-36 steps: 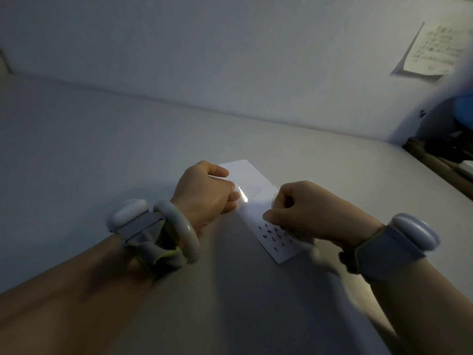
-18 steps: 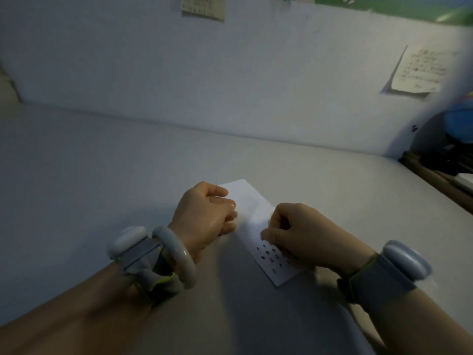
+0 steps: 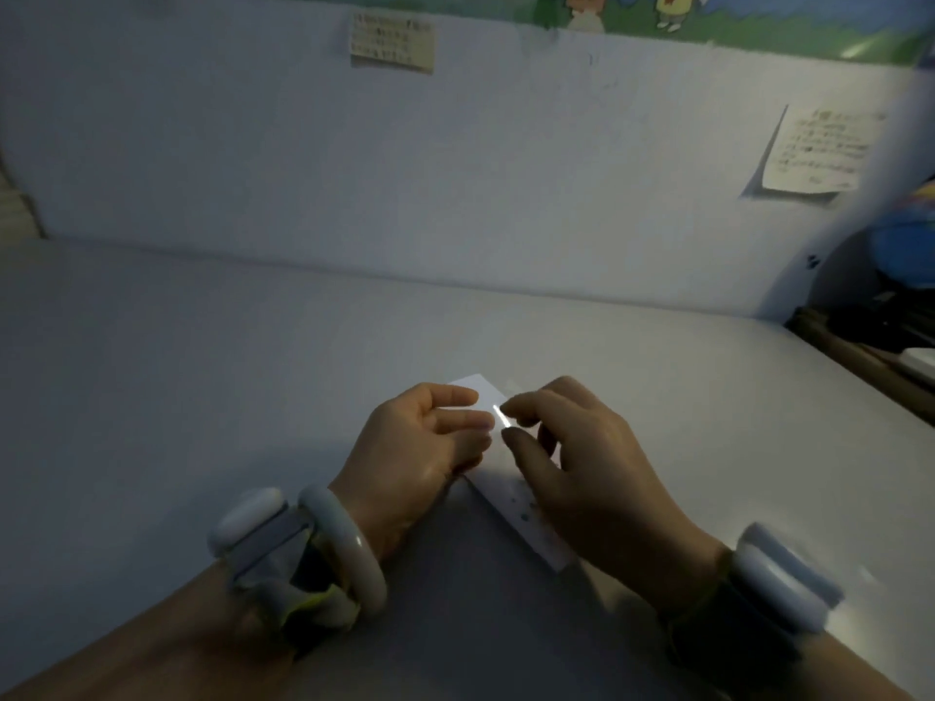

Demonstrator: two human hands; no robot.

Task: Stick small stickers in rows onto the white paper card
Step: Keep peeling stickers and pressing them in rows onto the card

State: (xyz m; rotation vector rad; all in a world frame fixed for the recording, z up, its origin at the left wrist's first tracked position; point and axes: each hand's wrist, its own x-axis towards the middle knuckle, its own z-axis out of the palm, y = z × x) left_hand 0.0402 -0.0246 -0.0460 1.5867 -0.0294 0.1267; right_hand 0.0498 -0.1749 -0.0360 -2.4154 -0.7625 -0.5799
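A white paper card (image 3: pixel 510 499) lies slanted on the grey table, with several small dark stickers (image 3: pixel 524 513) near its near end. My left hand (image 3: pixel 422 450) hovers over the card's left side and pinches a thin glossy sticker strip (image 3: pixel 501 415) at its fingertips. My right hand (image 3: pixel 582 465) covers the card's right side. Its index fingertip touches the strip and the thumb curls just below it. Whether a sticker sits between those two fingers is not visible. Both wrists wear pale bands.
A grey back panel (image 3: pixel 455 194) rises behind the table, with a paper note (image 3: pixel 393 40) at its top and another note (image 3: pixel 817 151) at the right. Dark clutter and a blue object (image 3: pixel 905 250) sit past the table's right edge (image 3: pixel 860 366).
My right hand lifted off the stickered end of the card and moved up to the strip in my left hand. The camera tilted upward.
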